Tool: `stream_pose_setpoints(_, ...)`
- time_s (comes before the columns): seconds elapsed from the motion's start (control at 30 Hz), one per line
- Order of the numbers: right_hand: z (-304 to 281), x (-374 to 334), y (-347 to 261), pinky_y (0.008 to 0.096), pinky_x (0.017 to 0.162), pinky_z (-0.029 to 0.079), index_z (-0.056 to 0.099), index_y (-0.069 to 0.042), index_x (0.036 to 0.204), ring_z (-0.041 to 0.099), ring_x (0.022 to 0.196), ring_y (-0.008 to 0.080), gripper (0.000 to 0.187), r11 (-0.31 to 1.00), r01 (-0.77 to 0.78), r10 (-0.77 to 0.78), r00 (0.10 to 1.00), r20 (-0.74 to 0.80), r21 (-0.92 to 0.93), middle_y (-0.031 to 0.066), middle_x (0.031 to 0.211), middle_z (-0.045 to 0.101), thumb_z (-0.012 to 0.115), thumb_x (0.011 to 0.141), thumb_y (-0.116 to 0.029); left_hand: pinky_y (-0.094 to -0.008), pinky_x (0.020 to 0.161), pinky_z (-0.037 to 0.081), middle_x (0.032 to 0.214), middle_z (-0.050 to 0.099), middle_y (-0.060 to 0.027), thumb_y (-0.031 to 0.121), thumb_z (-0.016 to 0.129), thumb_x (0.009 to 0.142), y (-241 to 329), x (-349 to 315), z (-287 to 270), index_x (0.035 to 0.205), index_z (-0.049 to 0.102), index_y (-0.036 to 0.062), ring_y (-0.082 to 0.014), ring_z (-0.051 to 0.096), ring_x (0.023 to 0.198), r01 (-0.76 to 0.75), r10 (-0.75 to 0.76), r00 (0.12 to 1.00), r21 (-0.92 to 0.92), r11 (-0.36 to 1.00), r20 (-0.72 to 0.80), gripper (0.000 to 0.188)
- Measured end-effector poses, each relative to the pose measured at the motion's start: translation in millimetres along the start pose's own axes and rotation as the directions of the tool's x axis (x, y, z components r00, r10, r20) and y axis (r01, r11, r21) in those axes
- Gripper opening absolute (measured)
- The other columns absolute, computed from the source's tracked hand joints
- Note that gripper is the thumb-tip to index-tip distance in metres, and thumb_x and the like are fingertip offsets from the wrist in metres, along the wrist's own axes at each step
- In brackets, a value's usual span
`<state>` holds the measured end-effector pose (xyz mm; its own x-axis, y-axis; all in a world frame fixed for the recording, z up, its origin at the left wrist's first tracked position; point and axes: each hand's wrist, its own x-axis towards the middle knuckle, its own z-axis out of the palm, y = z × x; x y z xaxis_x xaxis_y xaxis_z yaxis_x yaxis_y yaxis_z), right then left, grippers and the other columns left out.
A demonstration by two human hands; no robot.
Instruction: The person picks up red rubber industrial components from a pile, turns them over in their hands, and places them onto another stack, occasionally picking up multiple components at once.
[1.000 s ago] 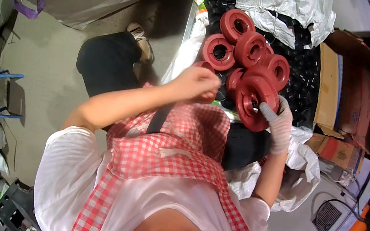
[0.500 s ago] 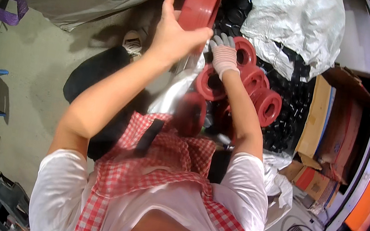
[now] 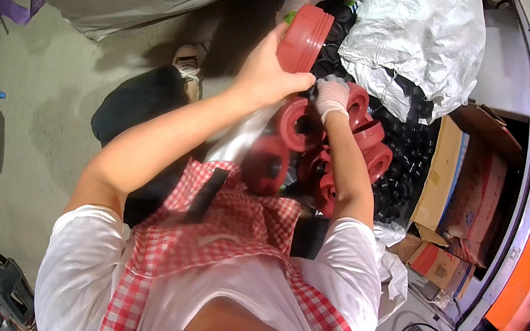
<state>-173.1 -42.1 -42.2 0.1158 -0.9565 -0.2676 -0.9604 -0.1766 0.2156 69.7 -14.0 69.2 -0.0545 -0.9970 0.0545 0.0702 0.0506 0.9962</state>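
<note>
one red ring, edge-on beside black pieces, in your bare left hand, thumb and fingers spread wide around it. your gloved right hand, near the other rings: fingertips hidden, grip cannot be told. left lying: several red rings, heaped; nearest one blurred, some behind your right forearm.

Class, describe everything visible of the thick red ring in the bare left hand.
The thick, glossy red plastic-looking ring is turned side-on, showing its curved outer wall with ridges near the right rim; any opening is out of view. The bare left hand grips it, thumb by the lower edge. Black round pieces show just right of it; contact is unclear.
</note>
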Motion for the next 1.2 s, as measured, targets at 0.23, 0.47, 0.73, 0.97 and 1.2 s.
stream_pose_setpoints(0.23, -64.8, -127.2, -55.5, 0.0480, 0.105, 0.034, 0.064, -0.002, 0.089, 0.045, 0.114, 0.0429, 0.016, 0.449, 0.257, 0.248, 0.884, -0.396, 0.856, 0.0214, 0.114, 0.054, 0.061, 0.078, -0.013, -0.0290, 0.083, 0.050, 0.107, 0.062, -0.0088, 0.013, 0.077, 0.067, -7.4, -49.2, 14.9, 0.124, 0.050, 0.0008, -0.0158, 0.061, 0.094, 0.291, -0.242, 0.919, -0.121, 0.949, 0.312, 0.064)
stream_pose_setpoints(0.47, -84.9, -211.8, -33.8, 0.0472, 0.093, 0.046, 0.059, -0.004, 0.081, 0.051, 0.113, 0.0421, 0.026, 0.695, 0.635, -0.414, 0.737, -0.535, 0.337, 0.0212, 0.124, 0.050, 0.072, 0.059, -0.005, -0.0300, 0.084, 0.051, 0.113, 0.060, -0.0062, 0.009, 0.070, 0.076, -2.2, -69.4, 16.5, 0.132, 0.046, 0.0037, -0.0152, 0.061, 0.096, 0.729, -0.388, 0.498, -0.131, 0.672, 0.776, 0.062)
stream_pose_setpoints(0.73, -66.9, -223.9, -68.5, 0.0352, 0.063, 0.047, 0.058, -0.004, 0.082, 0.057, 0.073, 0.0233, 0.013, 0.119, 0.008, 0.158, 0.987, -0.027, 0.993, 0.0107, 0.087, 0.059, 0.064, 0.076, -0.014, -0.0320, 0.094, 0.046, 0.129, 0.052, -0.0170, 0.012, 0.080, 0.068, -20.4, -78.8, 26.3, 0.147, -0.005, -0.0070, -0.0188, 0.056, 0.112, 0.429, -0.381, 0.657, 0.092, 0.898, 0.651, 0.118)
stream_pose_setpoints(0.97, -34.0, -214.0, -61.3, 0.0348, 0.083, 0.048, 0.053, 0.002, 0.111, 0.060, 0.090, 0.0297, 0.038, -0.267, 0.028, 0.210, 0.977, 0.030, 0.963, 0.0114, 0.097, 0.060, 0.065, 0.082, -0.019, -0.0299, 0.099, 0.041, 0.132, 0.051, -0.0163, 0.018, 0.081, 0.068, -16.0, -95.1, 27.1, 0.149, 0.008, -0.0047, -0.0187, 0.053, 0.117, -0.127, -0.082, 0.746, 0.263, 0.956, 0.660, 0.111)
stream_pose_setpoints(1.2, -53.6, -228.6, -52.7, 0.0409, 0.084, 0.049, 0.055, -0.004, 0.100, 0.056, 0.101, 0.0314, 0.027, 0.700, 0.616, -0.374, 0.748, -0.549, 0.361, 0.0151, 0.108, 0.055, 0.060, 0.074, -0.005, -0.0320, 0.096, 0.044, 0.125, 0.056, -0.0138, 0.017, 0.079, 0.069, -13.4, -68.8, 24.1, 0.150, 0.013, -0.0013, -0.0207, 0.057, 0.110, 0.662, -0.491, 0.359, 0.154, 0.734, 0.794, 0.106)
